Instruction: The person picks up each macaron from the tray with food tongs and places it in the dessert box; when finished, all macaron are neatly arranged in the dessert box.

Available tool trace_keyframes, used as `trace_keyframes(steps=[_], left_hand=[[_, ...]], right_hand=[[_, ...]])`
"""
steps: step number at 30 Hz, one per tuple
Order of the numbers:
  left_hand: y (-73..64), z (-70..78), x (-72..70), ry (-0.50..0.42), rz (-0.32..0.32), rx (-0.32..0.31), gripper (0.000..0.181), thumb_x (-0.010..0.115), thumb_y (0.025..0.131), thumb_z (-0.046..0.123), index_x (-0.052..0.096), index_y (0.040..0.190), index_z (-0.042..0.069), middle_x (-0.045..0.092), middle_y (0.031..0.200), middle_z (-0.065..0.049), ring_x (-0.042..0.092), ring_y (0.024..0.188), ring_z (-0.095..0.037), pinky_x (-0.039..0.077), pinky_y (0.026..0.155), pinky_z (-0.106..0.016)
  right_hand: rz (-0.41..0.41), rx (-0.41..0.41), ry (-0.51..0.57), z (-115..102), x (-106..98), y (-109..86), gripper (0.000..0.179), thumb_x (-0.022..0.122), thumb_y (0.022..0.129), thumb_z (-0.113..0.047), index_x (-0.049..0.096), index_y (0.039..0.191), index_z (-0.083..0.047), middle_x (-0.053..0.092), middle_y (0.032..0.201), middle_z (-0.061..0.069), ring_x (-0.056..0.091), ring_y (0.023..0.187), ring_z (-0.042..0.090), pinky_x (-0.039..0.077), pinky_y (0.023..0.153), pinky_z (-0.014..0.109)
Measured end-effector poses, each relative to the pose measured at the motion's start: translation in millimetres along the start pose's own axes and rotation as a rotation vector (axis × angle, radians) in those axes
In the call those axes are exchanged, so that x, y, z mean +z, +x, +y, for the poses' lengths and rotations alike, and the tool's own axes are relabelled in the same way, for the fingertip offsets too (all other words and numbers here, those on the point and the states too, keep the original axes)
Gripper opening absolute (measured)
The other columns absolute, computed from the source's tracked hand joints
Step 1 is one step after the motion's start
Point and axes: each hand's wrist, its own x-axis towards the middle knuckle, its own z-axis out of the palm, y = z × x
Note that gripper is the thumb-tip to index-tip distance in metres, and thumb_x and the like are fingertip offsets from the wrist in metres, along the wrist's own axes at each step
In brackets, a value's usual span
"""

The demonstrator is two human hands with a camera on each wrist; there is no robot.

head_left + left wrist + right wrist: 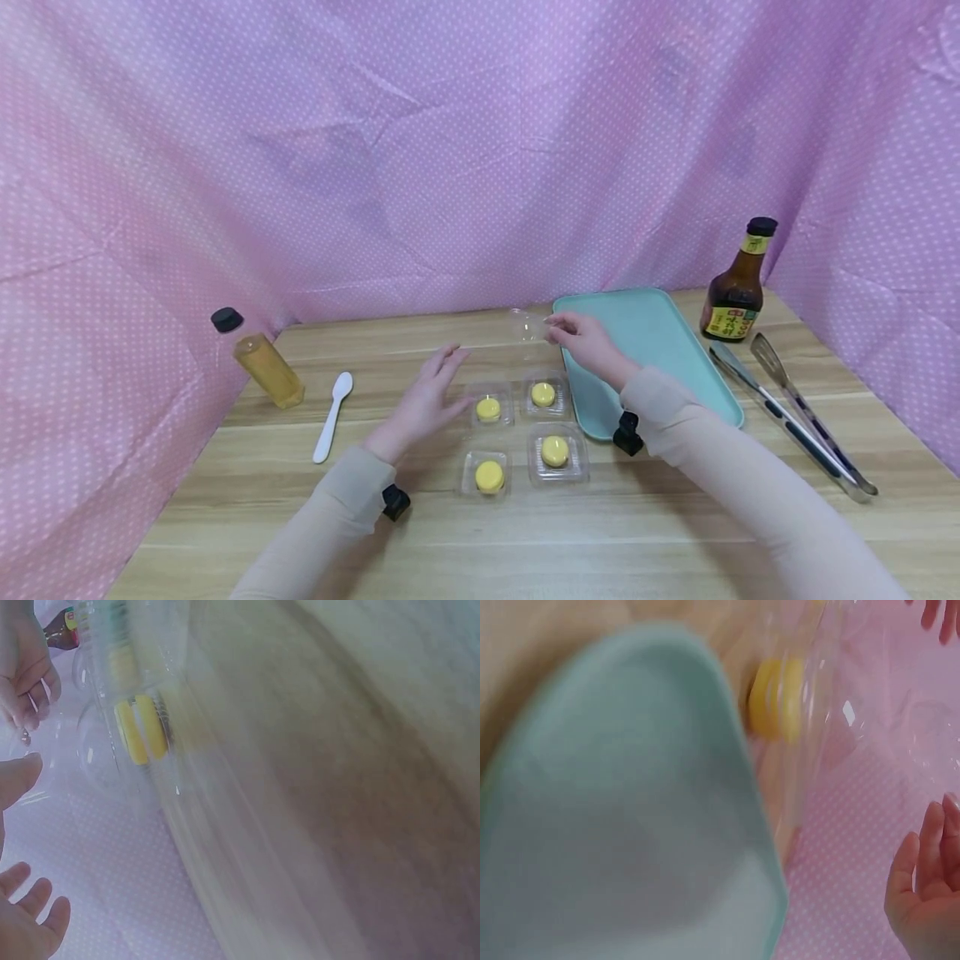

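My right hand (588, 340) is over the far left corner of the pale green tray (645, 325), pinching the edge of a clear plastic lid (527, 325) with its fingertips. To the left, my left hand (429, 398) has its fingers spread and holds nothing; its thumb is beside a clear plastic box with a yellow macaron (488, 409). Several such boxes stand in two rows, each with one macaron; another macaron (543, 394) lies nearest the tray. Closer to me are a third macaron (555, 451) and one more macaron (490, 477). The left wrist view shows a macaron (142, 729) side-on.
On the left are a white plastic spoon (333, 417) and a black-capped bottle of amber liquid (268, 369). A brown sauce bottle (737, 292) stands at the back right, with metal tongs (795, 417) in front of it. A pink dotted curtain (450, 167) hangs behind the wooden table (525, 542).
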Motion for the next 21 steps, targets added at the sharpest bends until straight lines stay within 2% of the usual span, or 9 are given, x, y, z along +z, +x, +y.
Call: trace_keyframes(steps=[5,10,15,21], left_hand=[[1.2,2.6,-0.5,0.017,0.012,0.046,0.075,0.078,0.076,0.015,0.041,0.141,0.011,0.032,0.149,-0.018,0.034,0.134,-0.040,0.037,0.106,-0.055],[0.3,5.5,-1.6,0.076,0.022,0.139,0.076,0.079,0.075,0.024,0.043,0.141,0.016,0.032,0.148,-0.015,0.035,0.133,-0.040,0.033,0.108,-0.056],[-1.2,7.3,-2.2,0.108,0.031,0.236,0.073,0.079,0.074,0.027,0.047,0.138,0.012,0.037,0.146,-0.012,0.038,0.132,-0.035,0.033,0.111,-0.050],[-2.6,7.4,-2.5,0.116,0.052,0.293,0.073,0.081,0.072,0.026,0.049,0.136,0.010,0.039,0.143,-0.013,0.040,0.130,-0.031,0.036,0.110,-0.048]], right_hand=[[-0.071,0.011,0.059,-7.4,9.2,-10.2,0.033,0.045,0.099,-0.010,0.052,0.128,0.004,0.062,0.114,0.025,0.059,0.108,0.035,0.048,0.096,0.046],[-0.134,0.022,0.125,-14.2,21.0,-21.3,0.032,0.047,0.099,-0.012,0.053,0.125,0.006,0.061,0.114,0.027,0.060,0.105,0.032,0.049,0.096,0.045],[-0.166,0.042,0.157,-17.1,30.5,-28.1,0.032,0.049,0.098,-0.011,0.054,0.125,0.005,0.065,0.112,0.022,0.062,0.101,0.025,0.051,0.094,0.041],[-0.204,0.054,0.224,-21.4,36.1,-35.3,0.033,0.049,0.097,-0.010,0.053,0.126,0.006,0.064,0.110,0.022,0.062,0.103,0.028,0.051,0.096,0.041]])
